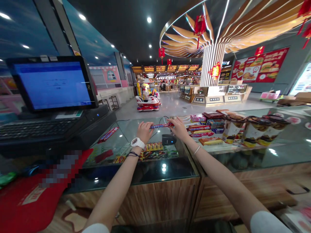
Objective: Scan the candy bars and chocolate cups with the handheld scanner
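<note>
A Mentos candy roll (160, 126) with a blue, white and red wrapper is stretched level between my two hands, just above the glass counter (131, 129). My left hand (145, 131), with a white watch on the wrist, pinches the roll's left end. At its right end, my right hand (179, 128) has its fingers closed on it. Beneath the hands sits a small black box (168, 139) with a blue light. To the right lie several more candy rolls (199, 127) in stacks. Another red-and-blue packet (108, 134) rests on the glass to the left.
A monitor (53, 84) and keyboard (39, 130) stand at the left, above a red bag (36, 197). Several tall lidded cups (255, 132) stand on the right counter beside small boxes (215, 124). A seam parts the two counters. Beyond is a kiddie ride (147, 101).
</note>
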{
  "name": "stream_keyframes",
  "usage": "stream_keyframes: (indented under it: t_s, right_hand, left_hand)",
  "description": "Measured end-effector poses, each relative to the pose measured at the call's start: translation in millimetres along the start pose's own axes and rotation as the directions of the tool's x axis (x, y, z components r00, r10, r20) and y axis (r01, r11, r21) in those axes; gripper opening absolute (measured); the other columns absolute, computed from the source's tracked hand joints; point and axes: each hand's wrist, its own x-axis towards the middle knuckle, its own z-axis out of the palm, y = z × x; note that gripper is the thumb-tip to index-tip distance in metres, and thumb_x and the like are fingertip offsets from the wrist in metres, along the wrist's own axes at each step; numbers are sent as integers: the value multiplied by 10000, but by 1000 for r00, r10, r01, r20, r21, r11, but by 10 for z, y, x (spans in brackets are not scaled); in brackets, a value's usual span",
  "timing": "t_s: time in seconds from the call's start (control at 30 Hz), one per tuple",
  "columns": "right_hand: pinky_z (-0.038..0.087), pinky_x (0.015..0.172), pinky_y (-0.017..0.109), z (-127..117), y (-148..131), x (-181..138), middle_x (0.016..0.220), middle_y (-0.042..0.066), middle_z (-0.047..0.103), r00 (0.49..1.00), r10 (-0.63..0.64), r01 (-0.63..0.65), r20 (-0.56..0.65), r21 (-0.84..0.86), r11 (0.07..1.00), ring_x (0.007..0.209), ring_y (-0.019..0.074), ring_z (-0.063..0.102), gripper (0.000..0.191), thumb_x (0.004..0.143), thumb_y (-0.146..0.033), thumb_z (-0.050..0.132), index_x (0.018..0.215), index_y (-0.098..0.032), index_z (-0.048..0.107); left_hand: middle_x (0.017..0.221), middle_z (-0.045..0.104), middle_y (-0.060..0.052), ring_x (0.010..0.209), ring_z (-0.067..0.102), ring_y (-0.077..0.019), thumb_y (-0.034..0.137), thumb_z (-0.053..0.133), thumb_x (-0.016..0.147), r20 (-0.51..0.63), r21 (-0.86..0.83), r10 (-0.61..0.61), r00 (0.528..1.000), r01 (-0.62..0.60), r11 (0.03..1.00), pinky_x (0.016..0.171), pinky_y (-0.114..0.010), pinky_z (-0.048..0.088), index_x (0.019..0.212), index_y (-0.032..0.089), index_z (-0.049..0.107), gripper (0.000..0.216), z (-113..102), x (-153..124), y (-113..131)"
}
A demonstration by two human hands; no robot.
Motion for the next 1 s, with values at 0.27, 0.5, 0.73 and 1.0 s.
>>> stream_keyframes:
  t_s: [0.27,0.5,0.73,1.0]
  right_hand:
    - [309,1154,524,34,149,-182,1112,55,709,999,-7,9,-48,47,999,1103,257,611,391,888,-194,555,1273,-254,587]
    - [287,1165,533,50,170,-195,1150,63,692,999,-18,20,-45,44,999,1144,267,595,388,882,-217,570,1268,-261,584]
    - [252,1170,559,25,221,-217,1182,95,673,1000,9,-9,8,26,1000,1180,278,585,327,910,-360,576,1211,-240,617]
    - [236,1165,585,48,292,-207,1053,70,718,1000,-13,12,25,42,999,1092,262,626,210,936,-305,548,1091,-258,682]
  left_hand:
    - [1050,715,-27,1055,619,-217,265,605,887,28,1,28,999,-28,1000,1158,-444,313,1027,249,646,148,-15,-59,90]
    - [1036,708,-17,1036,623,-207,268,611,889,28,-47,1,1000,0,999,1189,-463,268,1013,254,645,129,-15,-91,98]
    - [949,693,-15,959,638,-200,260,613,880,-11,-48,-49,999,48,998,1195,-460,262,946,249,639,72,-40,-91,68]
    - [996,693,-23,996,636,-198,218,609,866,2,-34,-57,998,57,998,1195,-446,271,969,241,627,107,-21,-94,62]
